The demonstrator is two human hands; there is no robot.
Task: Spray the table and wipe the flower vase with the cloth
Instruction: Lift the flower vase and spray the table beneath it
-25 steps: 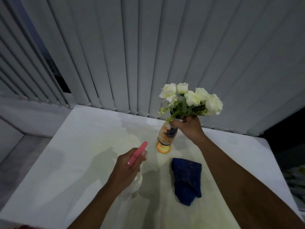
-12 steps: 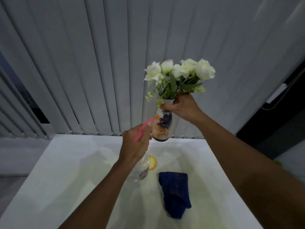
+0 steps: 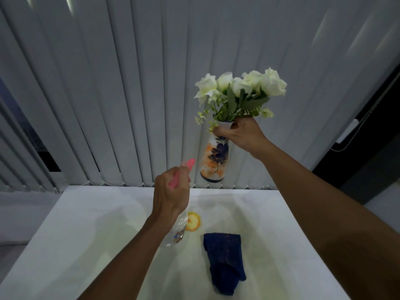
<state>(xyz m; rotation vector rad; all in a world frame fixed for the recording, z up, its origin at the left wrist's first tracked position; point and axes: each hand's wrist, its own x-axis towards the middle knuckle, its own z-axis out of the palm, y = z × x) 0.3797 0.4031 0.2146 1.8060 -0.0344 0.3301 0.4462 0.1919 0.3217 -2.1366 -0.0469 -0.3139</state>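
White table (image 3: 86,234) is the reference: behind its far edge hang grey vertical blinds (image 3: 129,83), and the flower vase (image 3: 214,161) with white roses (image 3: 240,85) is held in the air above that far edge, right hand (image 3: 240,135) clamped round its neck. Left hand (image 3: 171,191) is closed on the clear spray bottle (image 3: 178,232) with pink trigger head (image 3: 184,172), above table centre, nozzle toward the vase. Blue cloth (image 3: 224,258) lies folded on the table right of centre, small orange-yellow coaster (image 3: 193,221) just behind it, beside the bottle.
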